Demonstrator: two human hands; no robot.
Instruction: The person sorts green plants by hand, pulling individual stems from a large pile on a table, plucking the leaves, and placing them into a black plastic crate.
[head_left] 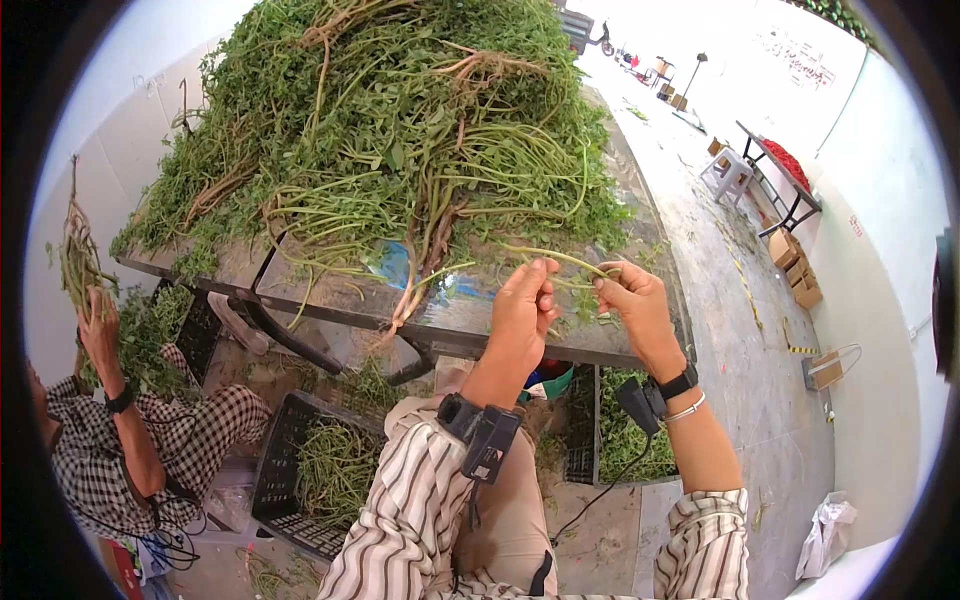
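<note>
Over the near edge of the table point(590, 338), both hands are raised around a thin green plant stem point(563, 257). My right hand point(640, 312) pinches this stem between thumb and fingers at its right end. With its fingers curled and thumb pressed to the forefinger, my left hand point(520, 312) is at the stem's left part; what lies inside that grip is mostly hidden. Behind them rises a big heap of leafy green plants point(400, 110) with brownish roots. One rooted stalk point(408, 295) hangs over the table edge left of my hands.
A black crate point(290, 490) of cut stems stands on the floor at left; another crate of greens point(630, 430) is under the table at right. At far left, a person in checked clothing point(150, 450) holds up a plant bunch point(78, 245). A white stool point(728, 175) stands farther back.
</note>
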